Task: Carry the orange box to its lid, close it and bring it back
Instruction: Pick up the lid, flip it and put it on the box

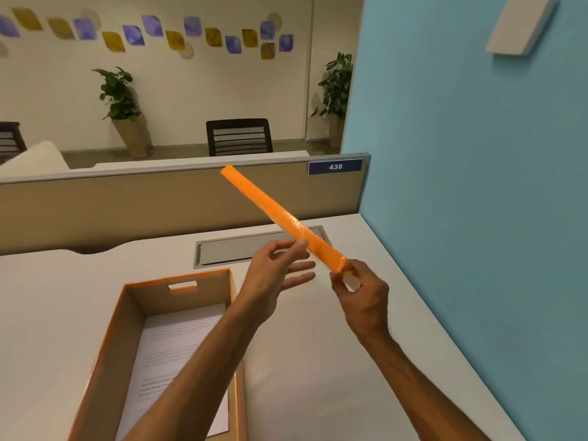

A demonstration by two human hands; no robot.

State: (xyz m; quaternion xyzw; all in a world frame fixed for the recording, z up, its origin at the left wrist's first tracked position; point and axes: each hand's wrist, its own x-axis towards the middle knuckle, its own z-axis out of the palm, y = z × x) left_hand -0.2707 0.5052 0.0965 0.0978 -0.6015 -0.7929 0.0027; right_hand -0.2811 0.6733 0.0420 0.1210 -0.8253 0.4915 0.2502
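The orange box (133,338) stands open on the white desk at lower left, brown inside, with a printed sheet of paper on its bottom and a handle slot in its far wall. Its orange lid (270,208) is held up edge-on above the desk, tilted from upper left down to lower right. My right hand (362,291) grips the lid's near corner. My left hand (276,268) pinches the lid's lower edge with thumb and forefinger, the other fingers spread. My left forearm crosses over the box's right wall.
A grey cable-tray flap (241,249) is set into the white desk (350,361) behind the hands. A beige partition (127,205) labelled 438 borders the desk's far side, a blue wall (477,186) its right. Beyond stand a black chair (238,136) and potted plants.
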